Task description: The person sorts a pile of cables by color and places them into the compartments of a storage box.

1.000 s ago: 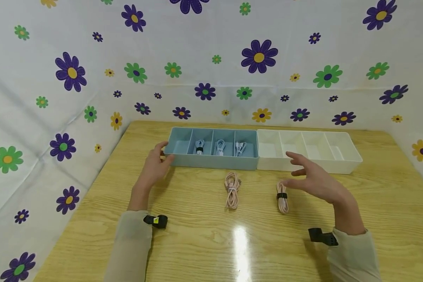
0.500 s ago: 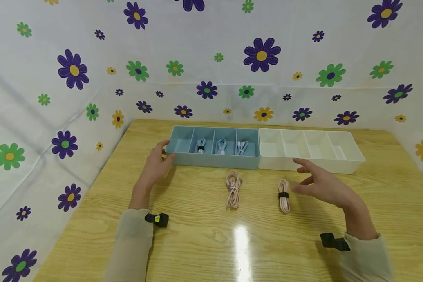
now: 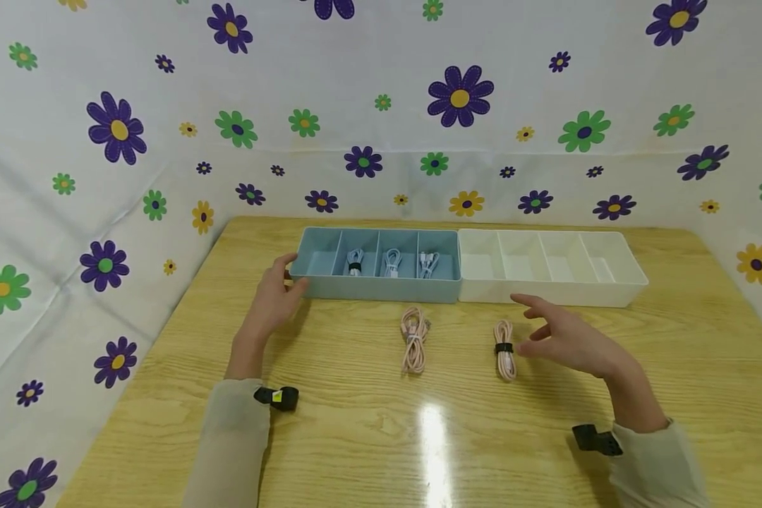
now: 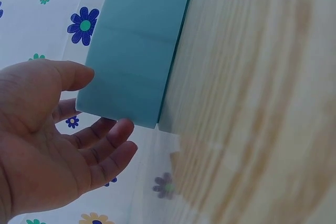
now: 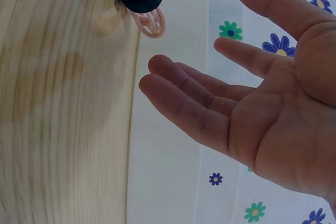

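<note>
A blue four-section storage box stands at the back of the table, its leftmost section empty. Each of the others holds a light blue cable bundle, such as the black-strapped one. My left hand is at the box's left end, thumb at the front corner and fingers loosely bent beside the end wall. My right hand hovers with spread fingers just right of a pink cable bundle with a black strap, holding nothing. Another pink cable bundle lies before the blue box.
A white divided box stands end to end with the blue one, its sections empty. Flower-printed cloth hangs behind and at the left of the wooden table. Black straps with cameras sit at both wrists.
My right hand has drawn back to the right, from over the black-strapped pink cable to beside it. The left hand stays at the blue box's end. The cables have not moved.
</note>
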Tool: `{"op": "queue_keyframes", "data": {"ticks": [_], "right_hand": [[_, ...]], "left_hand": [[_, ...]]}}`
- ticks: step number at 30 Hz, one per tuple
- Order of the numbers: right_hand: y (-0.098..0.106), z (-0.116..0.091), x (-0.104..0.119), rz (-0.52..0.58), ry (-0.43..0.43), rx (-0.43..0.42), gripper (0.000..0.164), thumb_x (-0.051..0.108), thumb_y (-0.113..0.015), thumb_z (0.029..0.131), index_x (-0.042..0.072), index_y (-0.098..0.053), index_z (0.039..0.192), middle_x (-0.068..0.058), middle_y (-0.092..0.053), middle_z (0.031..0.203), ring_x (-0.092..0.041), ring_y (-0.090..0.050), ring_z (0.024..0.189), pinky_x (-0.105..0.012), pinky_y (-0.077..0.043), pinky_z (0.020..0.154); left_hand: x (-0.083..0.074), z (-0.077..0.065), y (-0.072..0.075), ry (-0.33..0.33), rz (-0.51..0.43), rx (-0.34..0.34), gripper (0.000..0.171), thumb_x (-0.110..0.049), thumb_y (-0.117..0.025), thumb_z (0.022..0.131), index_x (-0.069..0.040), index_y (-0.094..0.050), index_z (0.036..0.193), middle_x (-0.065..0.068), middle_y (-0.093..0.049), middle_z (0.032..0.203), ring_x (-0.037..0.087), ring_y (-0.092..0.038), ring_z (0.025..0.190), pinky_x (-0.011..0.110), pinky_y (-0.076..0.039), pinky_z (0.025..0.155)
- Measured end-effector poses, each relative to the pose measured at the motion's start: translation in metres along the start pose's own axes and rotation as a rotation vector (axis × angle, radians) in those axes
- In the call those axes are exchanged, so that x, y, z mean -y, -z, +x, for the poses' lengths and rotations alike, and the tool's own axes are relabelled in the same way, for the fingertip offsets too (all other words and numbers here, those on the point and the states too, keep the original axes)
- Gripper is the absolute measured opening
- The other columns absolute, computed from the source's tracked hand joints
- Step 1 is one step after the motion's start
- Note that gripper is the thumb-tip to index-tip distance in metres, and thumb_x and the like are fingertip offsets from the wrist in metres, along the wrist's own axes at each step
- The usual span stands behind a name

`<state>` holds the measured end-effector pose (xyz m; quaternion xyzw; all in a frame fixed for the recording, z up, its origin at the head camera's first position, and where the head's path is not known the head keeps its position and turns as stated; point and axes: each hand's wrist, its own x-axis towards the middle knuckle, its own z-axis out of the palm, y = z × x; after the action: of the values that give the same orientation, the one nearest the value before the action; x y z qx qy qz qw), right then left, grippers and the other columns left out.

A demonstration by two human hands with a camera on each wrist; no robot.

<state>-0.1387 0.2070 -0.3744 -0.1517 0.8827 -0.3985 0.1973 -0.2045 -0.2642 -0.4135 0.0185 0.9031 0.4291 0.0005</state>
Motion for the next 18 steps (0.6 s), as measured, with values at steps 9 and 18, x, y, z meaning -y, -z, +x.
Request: {"op": "queue_keyframes", "data": {"ticks": [9, 18], "right_hand": [[-0.01, 0.007, 0.003, -0.024, -0.008, 0.019, 0.081, 0.027, -0.073, 0.091, 0.01, -0.028, 0.156, -0.032, -0.039, 0.145, -0.044, -0.056, 0.116, -0.047, -0.054, 0.085], [-0.015, 0.009, 0.004, -0.074, -0.01, 0.03, 0.08, 0.03, -0.075, 0.089, 0.009, -0.033, 0.154, -0.03, -0.043, 0.139, -0.037, -0.058, 0.108, -0.043, -0.054, 0.081]], "left_hand": [[0.001, 0.003, -0.001, 0.022, 0.014, -0.002, 0.06, -0.023, -0.048, 0.104, -0.006, -0.023, 0.156, 0.027, -0.038, 0.127, 0.038, -0.047, 0.108, 0.048, -0.043, 0.094], [0.001, 0.001, -0.001, 0.013, 0.014, 0.0, 0.06, -0.022, -0.048, 0.104, -0.005, -0.022, 0.156, 0.028, -0.038, 0.128, 0.038, -0.046, 0.109, 0.049, -0.042, 0.094]]}}
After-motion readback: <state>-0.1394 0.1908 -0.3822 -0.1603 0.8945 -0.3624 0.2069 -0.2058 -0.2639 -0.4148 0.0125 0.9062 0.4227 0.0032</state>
